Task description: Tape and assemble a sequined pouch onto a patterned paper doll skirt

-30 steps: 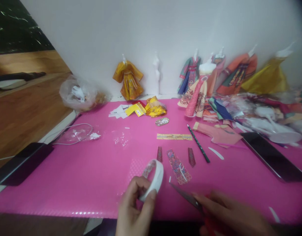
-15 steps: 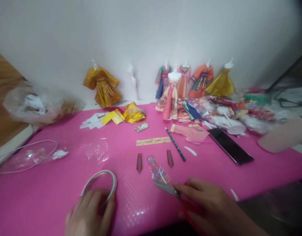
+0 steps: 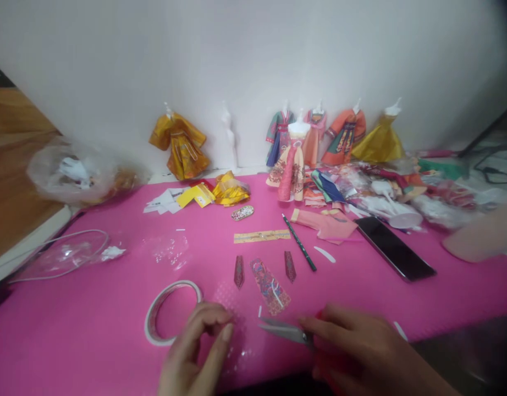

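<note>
Pink mat [image 3: 92, 330] under everything, with a white tape ring [image 3: 147, 324] lying flat on it near the front edge. Left hand [image 3: 196, 352] just right of the tape ring, close to its rim but apparently not touching it. Fingers curled, thumb and forefinger tips drawn near each other; cannot tell whether anything thin is pinched between them. Right hand [image 3: 356, 352] further right of the tape ring, fingers wrapped around the red handles of a pair of scissors [image 3: 284, 331]. Blades low over the mat, nearly together, tips pointing back toward the tape ring. Tiny white scrap [image 3: 260, 311] just beyond the blade tips. Right of the tape ring and slightly beyond it, a patterned paper piece [image 3: 270, 286] lying flat, flanked by two small dark red pieces [image 3: 239, 271] [image 3: 290, 267], each apart from it. Beyond these, a yellow strip [image 3: 262, 236], then a dark pencil [image 3: 299, 250] lying aslant. Far right of the tape ring, a black phone [image 3: 396, 248] face up, and past it, blurred at the frame edge, part of another person's arm [image 3: 480, 236]. Well beyond the tape ring, against the white wall, a yellow doll dress [image 3: 180, 144] standing upright, and to its right a row of more dressed figures [image 3: 295, 159]. Left of the tape ring and beyond it, a clear plastic bag [image 3: 72, 176].
</note>
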Available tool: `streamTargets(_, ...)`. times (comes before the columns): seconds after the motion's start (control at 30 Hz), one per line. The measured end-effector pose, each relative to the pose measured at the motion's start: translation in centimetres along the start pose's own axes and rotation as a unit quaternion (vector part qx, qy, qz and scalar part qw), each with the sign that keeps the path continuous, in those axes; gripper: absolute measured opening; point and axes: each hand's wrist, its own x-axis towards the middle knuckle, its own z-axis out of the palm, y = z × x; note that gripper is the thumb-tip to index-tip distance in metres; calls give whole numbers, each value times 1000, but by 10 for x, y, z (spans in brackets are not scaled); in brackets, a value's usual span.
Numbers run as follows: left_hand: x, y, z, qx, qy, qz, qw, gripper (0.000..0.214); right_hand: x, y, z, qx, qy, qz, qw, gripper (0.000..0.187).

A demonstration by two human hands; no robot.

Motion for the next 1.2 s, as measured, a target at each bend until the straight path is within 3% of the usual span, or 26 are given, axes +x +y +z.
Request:
streamTargets(0.2, 4, 11, 10, -93, -44, -24, 994, 9, -1, 0, 0, 5, -8, -37, 999, 47)
streamTargets(0.5, 6, 23, 13, -143, -121, -25, 982, 15, -1, 5, 5, -19, -16, -57, 998, 49)
streamTargets(1.0, 8, 26, 15, -127, -114, -22, 985, 15, -2, 2, 6, -25, -50, -58, 997, 47)
streamTargets(1.2, 9, 22, 16, -105, -112, 12, 988, 17, 0, -3, 2, -19, -85, -34, 996, 43)
